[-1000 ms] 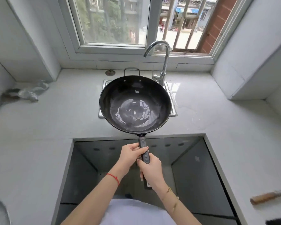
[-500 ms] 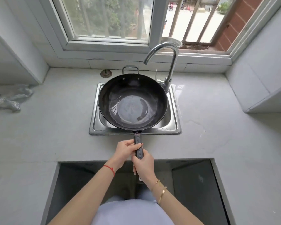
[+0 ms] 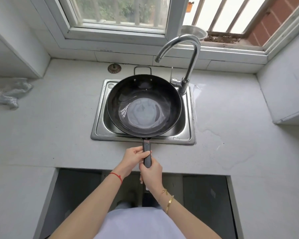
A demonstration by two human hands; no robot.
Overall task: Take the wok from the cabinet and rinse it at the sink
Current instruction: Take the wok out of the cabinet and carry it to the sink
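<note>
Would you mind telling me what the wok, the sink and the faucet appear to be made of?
Wok: dark metal, probably carbon steel or iron; semi-gloss black with window reflections, riveted loop handle. Sink: stainless steel by its brushed silver rim. Faucet: polished, chrome-like metal with bright highlights. The wok's long handle looks like ribbed black plastic, uncertain.

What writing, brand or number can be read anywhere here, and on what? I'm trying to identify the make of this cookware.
None can be read.
wok: no mark visible inside; the pale patch is reflection.
wok handle: no print visible; both hands cover part of it.
faucet and sink: no logo shows.
Small pale sticker inside the open cabinet below: too small and blurred to read.
</note>
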